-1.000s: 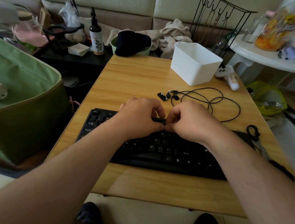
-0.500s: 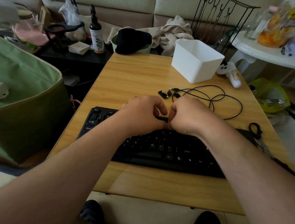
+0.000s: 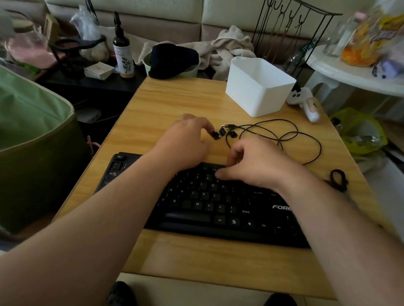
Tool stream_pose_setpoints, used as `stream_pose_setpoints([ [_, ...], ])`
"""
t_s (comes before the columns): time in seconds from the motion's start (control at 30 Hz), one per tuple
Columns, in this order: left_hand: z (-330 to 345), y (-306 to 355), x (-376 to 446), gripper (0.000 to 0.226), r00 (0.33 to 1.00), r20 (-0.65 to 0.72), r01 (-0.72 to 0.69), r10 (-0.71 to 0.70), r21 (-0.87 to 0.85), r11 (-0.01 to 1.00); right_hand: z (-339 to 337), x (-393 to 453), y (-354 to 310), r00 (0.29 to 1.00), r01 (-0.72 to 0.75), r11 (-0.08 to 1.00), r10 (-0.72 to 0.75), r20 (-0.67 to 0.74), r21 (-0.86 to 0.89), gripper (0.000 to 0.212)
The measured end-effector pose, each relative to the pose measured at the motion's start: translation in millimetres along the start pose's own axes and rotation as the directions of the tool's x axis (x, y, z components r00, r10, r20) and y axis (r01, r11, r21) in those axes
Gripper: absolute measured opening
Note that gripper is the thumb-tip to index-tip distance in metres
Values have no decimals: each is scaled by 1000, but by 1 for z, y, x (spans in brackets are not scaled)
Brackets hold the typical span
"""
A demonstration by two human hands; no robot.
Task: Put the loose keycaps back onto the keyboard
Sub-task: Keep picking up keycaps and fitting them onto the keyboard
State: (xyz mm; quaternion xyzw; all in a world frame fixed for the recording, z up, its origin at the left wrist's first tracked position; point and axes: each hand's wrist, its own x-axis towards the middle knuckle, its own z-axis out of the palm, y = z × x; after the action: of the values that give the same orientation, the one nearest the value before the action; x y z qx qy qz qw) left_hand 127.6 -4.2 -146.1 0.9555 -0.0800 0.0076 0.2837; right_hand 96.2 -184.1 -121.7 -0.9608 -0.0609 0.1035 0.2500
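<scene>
Keyboard point(image 3: 216, 202), black and wide, lies across the near half of the wooden table point(image 3: 176, 102) and serves as the landmark for everything else. Behind the keyboard, toward the far right corner, stands a white bin point(image 3: 256, 89), and between bin and keyboard a dark cable point(image 3: 293, 140) sprawls in loops. Over the keyboard's top rows rests the right hand point(image 3: 255, 164), fingers loosely curled and holding nothing that shows, its thumb lying on the upper keys. Just beyond the keyboard's far edge, the left hand point(image 3: 185, 142) reaches onto the bare wood, and its fingertips pinch or touch a loose keycap point(image 3: 215, 135); blur makes it hard to say whether the cap is lifted off the table yet. Two more keycaps point(image 3: 226, 132) lie just past that one, beside the cable's plug end. Judging by this, most keys already sit in place, since the visible rows look filled, though the hands and forearms hide part of the board. At least three caps seem left to fit, the nearest apparently being fetched next.
</scene>
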Motion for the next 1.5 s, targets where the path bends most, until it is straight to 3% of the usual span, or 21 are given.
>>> stream_pose_setpoints([
  [0.1, 8, 1, 15, 60, 998, 59, 5, -9, 79, 997, -3, 4, 7, 999, -2, 990, 9, -50, 142, 30],
  [0.2, 16, 1, 23, 63, 989, 145, -16, -17, 219, 976, -5, 6, 18, 989, -16, 980, 44, -138, 200, 26],
  [0.4, 18, 7, 18, 25, 1000, -18, -4, 10, 271, 962, -5, 6, 30, 965, 18, 977, 39, -260, 214, 22],
  [0.53, 11, 6, 11, 16, 999, -25, -21, 28, 263, 965, -6, 5, 31, 948, 105, 971, -32, -316, 217, 8],
  [0.63, 3, 3, 6, 14, 997, -76, -24, 33, 115, 993, -6, 4, 32, 927, 234, 956, -165, -335, 176, 25],
  [0.7, -3, 6, -1, 12, 998, -57, 12, -20, -140, 990, -6, 2, 30, 904, 324, 934, -260, -341, 148, 41],
  [0.8, -8, 18, -15, 15, 991, 125, 110, -41, -619, 777, -5, 0, 26, 867, 410, 900, -333, -371, 150, 50],
  [0.87, -7, 21, -22, 21, 984, 177, 150, -24, -745, 650, -5, -2, 23, 837, 454, 876, -357, -414, 162, 42],
  [1.03, -7, 18, -26, 32, 983, 178, 174, -43, -838, 518, -7, -8, 17, 817, 496, 834, -353, -456, 243, 28],
  [1.27, -13, 24, -33, 35, 980, 197, 174, -2, -865, 470, -7, -12, 18, 820, 466, 834, -283, -497, 295, 24],
  [1.37, -12, 22, -34, 21, 979, 202, 155, 37, -845, 512, -7, -12, 21, 815, 446, 856, -269, -513, 260, 25],
  [1.5, -11, 21, -35, 20, 987, 156, 108, 22, -771, 627, -12, -17, 24, 783, 437, 895, -329, -528, 91, 20],
])
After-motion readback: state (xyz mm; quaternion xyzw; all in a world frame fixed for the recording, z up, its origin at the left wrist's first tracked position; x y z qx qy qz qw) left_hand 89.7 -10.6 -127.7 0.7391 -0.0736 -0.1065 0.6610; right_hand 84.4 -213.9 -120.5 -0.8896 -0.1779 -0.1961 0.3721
